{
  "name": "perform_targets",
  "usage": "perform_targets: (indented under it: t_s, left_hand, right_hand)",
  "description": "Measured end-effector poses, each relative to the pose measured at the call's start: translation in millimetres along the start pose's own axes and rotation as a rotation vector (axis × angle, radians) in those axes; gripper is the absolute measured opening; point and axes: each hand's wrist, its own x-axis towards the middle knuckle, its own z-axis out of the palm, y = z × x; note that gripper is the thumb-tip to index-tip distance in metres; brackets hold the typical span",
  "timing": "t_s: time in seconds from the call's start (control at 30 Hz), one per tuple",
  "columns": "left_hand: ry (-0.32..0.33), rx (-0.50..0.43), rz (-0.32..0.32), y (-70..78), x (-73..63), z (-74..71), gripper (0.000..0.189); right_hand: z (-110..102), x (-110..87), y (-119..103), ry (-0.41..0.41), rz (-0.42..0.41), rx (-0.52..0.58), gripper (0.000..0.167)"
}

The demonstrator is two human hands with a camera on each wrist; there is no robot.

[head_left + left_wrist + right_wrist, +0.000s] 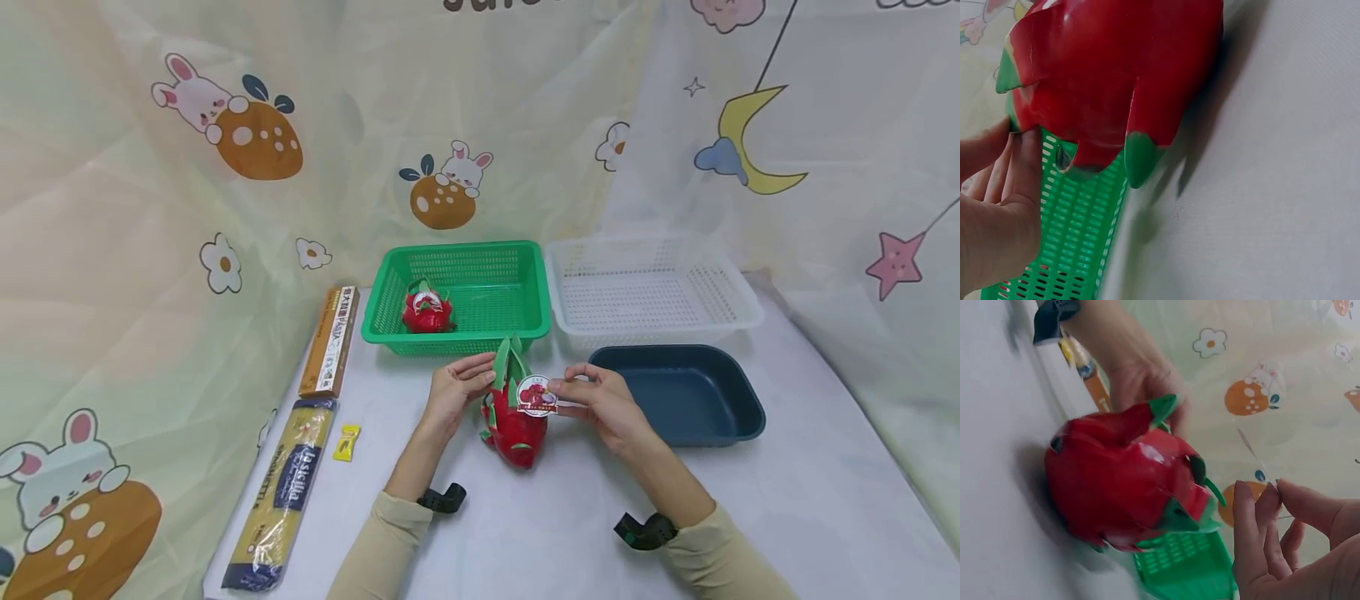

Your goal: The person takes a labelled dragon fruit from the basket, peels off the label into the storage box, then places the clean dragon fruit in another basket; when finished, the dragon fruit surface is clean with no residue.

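A red dragon fruit (517, 440) with green leaf tips lies on the white table in front of the green basket. My left hand (447, 393) pinches one of its leaves between thumb and fingers, as the left wrist view also shows. Between thumb and fingertips, my right hand (606, 407) holds a round sticker (537, 393) with a dragon fruit picture and a red band. In the head view the sticker overlaps the fruit's upper right side. Seen edge-on in the right wrist view, the sticker (1247, 444) stands apart from the fruit (1116, 481).
Behind, the green basket (457, 342) holds another dragon fruit (429, 319) bearing a similar sticker. A white basket (660, 327) and a dark blue tray (752, 408) are to the right. Leftward lie a brown pasta box (327, 342), a spaghetti packet (283, 496) and a small yellow packet (346, 442).
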Motion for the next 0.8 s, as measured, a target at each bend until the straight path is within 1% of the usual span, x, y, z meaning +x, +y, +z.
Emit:
perform_targets:
  t_s: [0.17,0.3,0.57,0.8]
  left_hand:
    - [-0.009,0.003,0.012,1.3,-2.3,2.4,0.039]
    - [-0.016,0.013,0.021,2.6,-3.4,3.0,0.036]
    - [-0.015,0.023,0.022,1.9,-2.6,2.8,0.037]
    - [-0.006,0.029,0.011,2.3,-3.1,3.3,0.035]
  right_hand:
    - [-16,-3.1,-16,-0.01,-0.033,-0.066,0.02]
    - [-28,-4.5,-30,-0.008,-0.044,-0.114,0.02]
    - [-44,-5.2,-56,-0.009,-0.051,-0.182,0.023]
    - [-54,-3.9,-68,0.004,-0.03,-0.21,0.024]
